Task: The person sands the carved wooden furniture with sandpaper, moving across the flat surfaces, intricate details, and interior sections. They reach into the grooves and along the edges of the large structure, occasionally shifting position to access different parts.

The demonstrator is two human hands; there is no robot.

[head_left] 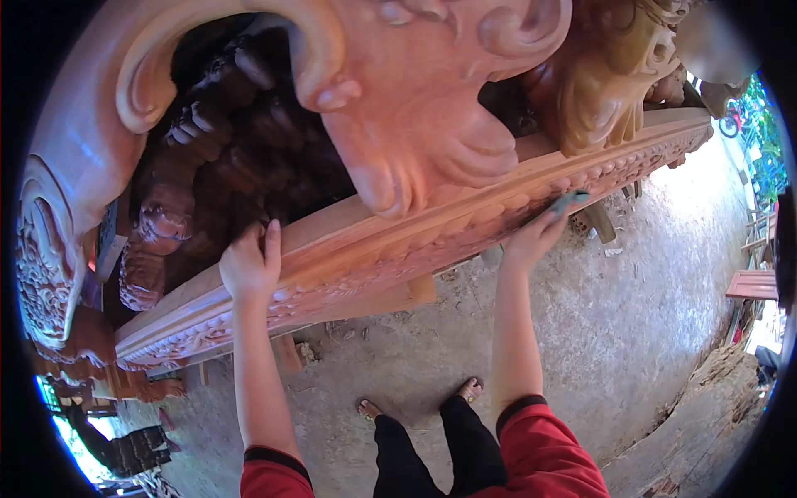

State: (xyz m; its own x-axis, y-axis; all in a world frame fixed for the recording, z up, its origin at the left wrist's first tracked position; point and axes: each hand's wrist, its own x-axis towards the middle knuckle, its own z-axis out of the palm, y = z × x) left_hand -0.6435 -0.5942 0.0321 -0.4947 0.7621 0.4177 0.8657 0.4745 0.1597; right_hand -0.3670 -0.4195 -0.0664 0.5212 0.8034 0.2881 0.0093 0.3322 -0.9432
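Carved wood [415, 108] overhangs; left grip [252, 262] clasps beam [374, 236], right grip [530, 241] holds seemingly a greenish pad [573, 199].

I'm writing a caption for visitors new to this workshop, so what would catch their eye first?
Probably the big, glossy carved wooden scrollwork looming across the top. Next, the long carved rail slanting beneath it from lower left to upper right. Then the two hands: the left at the rail's upper edge, the right farther along, holding a small greenish piece against the carving.
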